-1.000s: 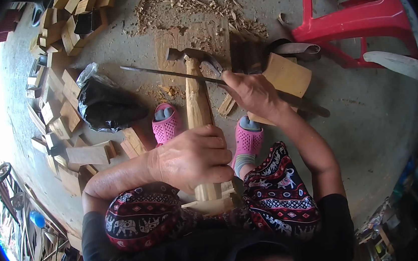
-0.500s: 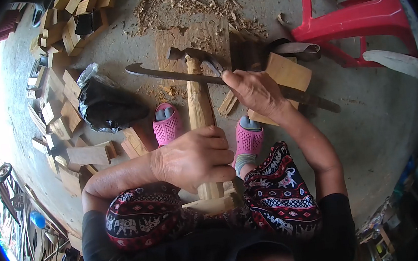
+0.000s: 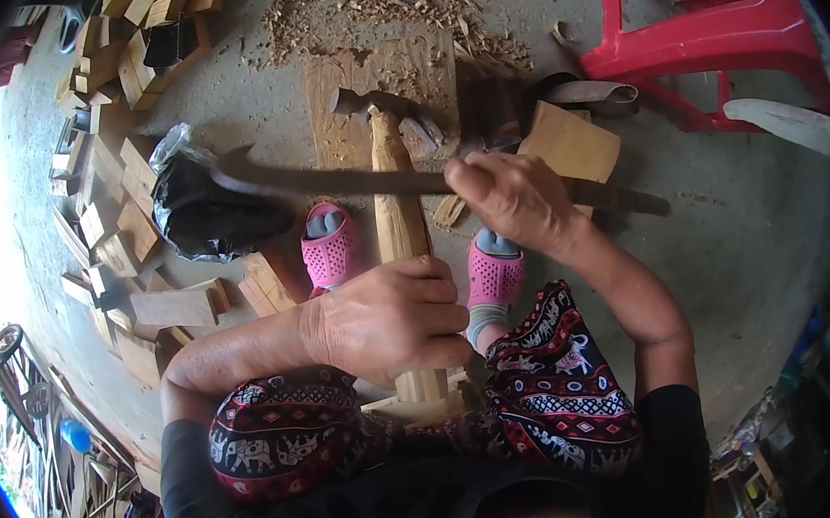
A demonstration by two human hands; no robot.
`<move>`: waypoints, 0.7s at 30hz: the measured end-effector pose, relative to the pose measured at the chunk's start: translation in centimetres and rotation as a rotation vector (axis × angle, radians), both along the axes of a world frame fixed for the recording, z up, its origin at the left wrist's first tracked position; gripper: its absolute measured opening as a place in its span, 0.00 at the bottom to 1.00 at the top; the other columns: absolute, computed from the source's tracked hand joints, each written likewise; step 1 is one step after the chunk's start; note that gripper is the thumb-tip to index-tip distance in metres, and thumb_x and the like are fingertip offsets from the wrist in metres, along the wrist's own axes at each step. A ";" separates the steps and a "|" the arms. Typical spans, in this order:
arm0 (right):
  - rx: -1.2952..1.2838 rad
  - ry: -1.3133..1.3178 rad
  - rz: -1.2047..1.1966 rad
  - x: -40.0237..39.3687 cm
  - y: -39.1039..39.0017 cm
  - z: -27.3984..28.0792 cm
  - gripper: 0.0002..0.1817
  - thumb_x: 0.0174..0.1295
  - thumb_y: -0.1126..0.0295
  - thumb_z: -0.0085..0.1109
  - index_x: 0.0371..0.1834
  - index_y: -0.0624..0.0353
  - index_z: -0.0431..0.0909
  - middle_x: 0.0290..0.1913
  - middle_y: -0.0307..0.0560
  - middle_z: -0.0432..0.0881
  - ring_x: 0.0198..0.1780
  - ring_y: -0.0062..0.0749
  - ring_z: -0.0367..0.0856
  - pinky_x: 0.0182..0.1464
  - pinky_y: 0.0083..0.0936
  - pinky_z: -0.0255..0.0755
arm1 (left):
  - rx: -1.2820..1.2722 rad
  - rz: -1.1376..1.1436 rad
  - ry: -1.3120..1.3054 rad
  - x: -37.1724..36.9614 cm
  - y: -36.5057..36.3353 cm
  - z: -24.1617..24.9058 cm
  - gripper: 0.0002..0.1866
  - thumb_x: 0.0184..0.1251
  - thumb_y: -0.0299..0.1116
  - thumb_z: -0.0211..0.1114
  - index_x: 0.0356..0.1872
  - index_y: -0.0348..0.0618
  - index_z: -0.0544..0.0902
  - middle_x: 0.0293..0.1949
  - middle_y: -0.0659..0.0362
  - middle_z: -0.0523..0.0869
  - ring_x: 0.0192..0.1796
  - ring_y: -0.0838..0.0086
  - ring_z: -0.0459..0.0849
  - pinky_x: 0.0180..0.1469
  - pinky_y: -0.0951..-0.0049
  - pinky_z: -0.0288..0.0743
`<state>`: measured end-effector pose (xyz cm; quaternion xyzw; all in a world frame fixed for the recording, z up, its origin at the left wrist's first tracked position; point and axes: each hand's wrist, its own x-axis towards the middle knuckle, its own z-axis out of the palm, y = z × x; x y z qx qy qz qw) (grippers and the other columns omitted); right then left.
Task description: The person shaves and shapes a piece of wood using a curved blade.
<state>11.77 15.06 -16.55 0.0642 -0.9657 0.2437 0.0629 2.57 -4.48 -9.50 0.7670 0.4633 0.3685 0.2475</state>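
Note:
My left hand [image 3: 391, 316] is closed around the pale wooden handle [image 3: 402, 230] of a claw hammer. The dark hammer head [image 3: 360, 102] sits at the handle's far end, over a wooden board [image 3: 338, 136] on the floor. In my right hand [image 3: 515, 204] is a long billhook knife [image 3: 338, 181], gripped at its middle. Its dark blade, curved to a hook at the left tip, crosses over the hammer handle, and its grip end reaches out to the right. The handle's near end lies between my knees, above a wood piece.
Wood shavings [image 3: 360, 0] are scattered around the board. Many wood blocks [image 3: 112, 168] and a black plastic bag [image 3: 211, 214] lie at the left. A red plastic chair [image 3: 714, 45] stands at the upper right, with a wood block [image 3: 574, 144] nearer my right foot.
The knife has swung toward me along the handle, its hooked tip moving left and down. My right hand has shifted slightly nearer; my left hand keeps its hold.

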 end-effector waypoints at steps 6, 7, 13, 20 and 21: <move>0.065 -0.180 -0.083 -1.9 2.2 -2.8 0.11 0.59 0.77 0.52 0.40 0.51 0.64 0.27 0.46 0.77 0.29 0.47 0.83 0.24 0.38 0.78 | -0.073 -0.086 0.036 0.7 -0.3 -0.5 0.09 0.44 0.39 0.60 0.26 0.48 0.74 0.24 0.65 0.70 0.34 0.69 0.77 0.50 0.67 0.72; 0.100 -0.097 -0.071 -1.5 2.3 -2.4 0.09 0.60 0.76 0.51 0.40 0.51 0.64 0.27 0.46 0.76 0.29 0.49 0.83 0.23 0.39 0.77 | -0.083 -0.109 0.039 0.7 -0.2 -0.6 0.09 0.44 0.36 0.61 0.29 0.48 0.79 0.25 0.64 0.74 0.35 0.69 0.78 0.46 0.68 0.70; -0.073 -0.035 0.014 -0.4 0.7 -0.3 0.10 0.60 0.75 0.52 0.42 0.51 0.63 0.25 0.46 0.75 0.26 0.49 0.81 0.23 0.41 0.76 | -0.083 -0.125 0.079 1.6 -0.2 -1.3 0.09 0.46 0.36 0.61 0.30 0.49 0.80 0.24 0.65 0.74 0.35 0.71 0.78 0.45 0.69 0.70; 0.052 -0.112 -0.100 0.1 1.7 -2.4 0.09 0.60 0.74 0.51 0.42 0.53 0.65 0.26 0.47 0.77 0.26 0.51 0.81 0.22 0.43 0.75 | -0.097 -0.144 0.109 1.9 -0.2 -1.5 0.07 0.47 0.37 0.60 0.28 0.50 0.79 0.24 0.65 0.74 0.34 0.72 0.78 0.45 0.71 0.71; 0.014 -0.068 -0.082 0.5 1.3 -1.7 0.08 0.60 0.74 0.52 0.42 0.53 0.66 0.26 0.48 0.78 0.26 0.50 0.81 0.23 0.43 0.76 | -0.096 -0.145 0.114 1.9 -0.2 -1.4 0.07 0.47 0.37 0.60 0.28 0.50 0.79 0.24 0.65 0.74 0.35 0.72 0.78 0.45 0.71 0.71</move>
